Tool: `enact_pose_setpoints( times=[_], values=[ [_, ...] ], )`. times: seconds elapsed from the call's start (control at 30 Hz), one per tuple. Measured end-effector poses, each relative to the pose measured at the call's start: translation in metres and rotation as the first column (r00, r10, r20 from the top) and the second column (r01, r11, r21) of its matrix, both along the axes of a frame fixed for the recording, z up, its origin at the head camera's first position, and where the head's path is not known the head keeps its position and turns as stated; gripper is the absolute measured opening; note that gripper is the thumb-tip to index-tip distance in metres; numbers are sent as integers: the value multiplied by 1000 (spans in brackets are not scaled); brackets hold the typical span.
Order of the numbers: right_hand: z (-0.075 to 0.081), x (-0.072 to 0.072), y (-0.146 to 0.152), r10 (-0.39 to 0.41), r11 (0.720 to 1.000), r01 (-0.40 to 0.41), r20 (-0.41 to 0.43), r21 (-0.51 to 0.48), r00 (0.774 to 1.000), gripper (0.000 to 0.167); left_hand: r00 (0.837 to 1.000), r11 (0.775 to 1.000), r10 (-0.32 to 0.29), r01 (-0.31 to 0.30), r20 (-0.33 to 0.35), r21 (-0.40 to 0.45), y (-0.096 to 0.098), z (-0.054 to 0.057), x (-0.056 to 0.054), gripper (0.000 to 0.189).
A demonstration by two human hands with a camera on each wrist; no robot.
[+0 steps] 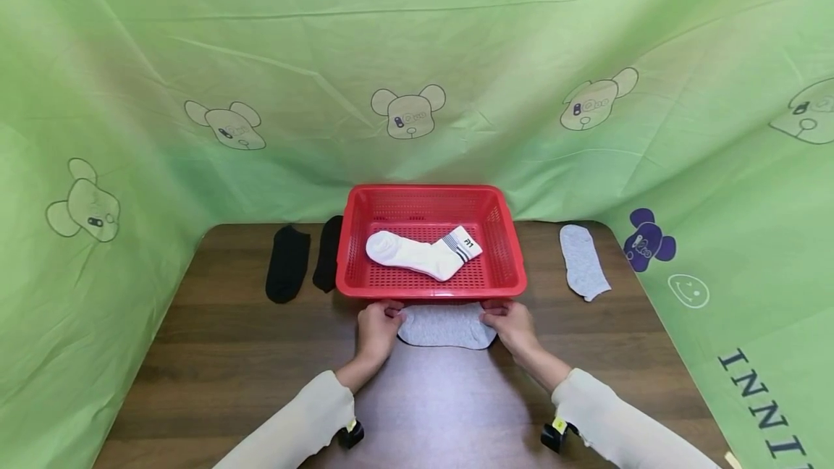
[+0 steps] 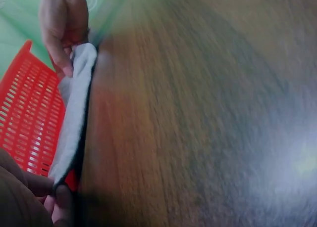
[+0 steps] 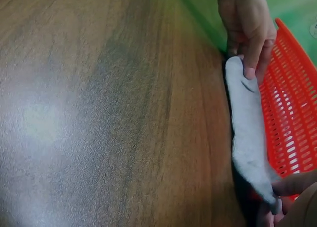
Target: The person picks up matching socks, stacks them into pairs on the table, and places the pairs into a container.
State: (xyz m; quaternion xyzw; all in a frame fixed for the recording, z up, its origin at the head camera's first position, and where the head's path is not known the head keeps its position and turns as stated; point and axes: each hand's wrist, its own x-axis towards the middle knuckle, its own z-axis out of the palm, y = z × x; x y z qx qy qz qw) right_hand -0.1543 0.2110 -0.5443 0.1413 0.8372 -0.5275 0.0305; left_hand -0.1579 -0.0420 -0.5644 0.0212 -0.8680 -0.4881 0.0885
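The sorting of the socks looks partly done. One white sock shape (image 1: 417,255) lies inside the red basket (image 1: 430,293); whether it is a single or a stacked pair is hard to tell. A light gray sock (image 1: 446,326) is in hand just in front of the basket, stretched sideways: the left hand (image 1: 378,328) pinches one end and the right hand (image 1: 515,324) pinches the other. Not yet dealt with, it seems, are the near black sock (image 1: 328,255) just left of the basket, the outer black sock (image 1: 287,264) farther left, and another gray sock (image 1: 582,260) lying on the tabletop (image 1: 247,353) to the basket's right.
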Motion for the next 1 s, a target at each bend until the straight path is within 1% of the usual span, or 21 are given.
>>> enact_pose_setpoints(
  times=[0.17,0.3,0.4,0.43,0.53,0.63,0.7,0.77,0.87,0.93,1.0],
  values=[
    [-5,0,-1,-17,999,18,-39,48,999,22,1000,999,-2,1,-31,-43,-1,-2,-1,8],
    [-11,0,-2,-50,993,57,-74,103,996,19,998,996,-8,2,-68,-84,0,-3,-1,9],
    [-13,0,-4,-63,985,78,-105,152,993,19,996,992,-17,6,-84,-126,1,-2,1,10],
    [-14,0,-4,-64,983,83,-115,167,991,18,996,988,-24,10,-88,-152,1,-2,1,10],
    [-16,1,-4,-65,975,93,-144,200,987,18,991,969,-62,31,-121,-247,2,-4,3,10],
    [-19,1,-4,-51,966,94,-181,241,982,17,981,933,-110,46,-159,-357,2,-5,3,9],
    [-20,1,-3,-40,959,95,-204,266,978,17,974,911,-137,54,-178,-409,2,-6,4,9],
    [-20,2,-3,-32,954,96,-223,285,974,17,970,894,-155,57,-186,-445,2,-7,4,10],
    [-20,2,-2,-26,951,95,-232,294,972,18,966,883,-166,56,-197,-466,2,-7,5,11],
    [-18,2,0,-21,950,90,-228,300,974,19,967,879,-161,49,-199,-474,2,-5,5,10],
    [-15,3,3,-18,949,85,-216,303,976,21,969,864,-150,33,-194,-502,1,-1,8,9]
  ],
)
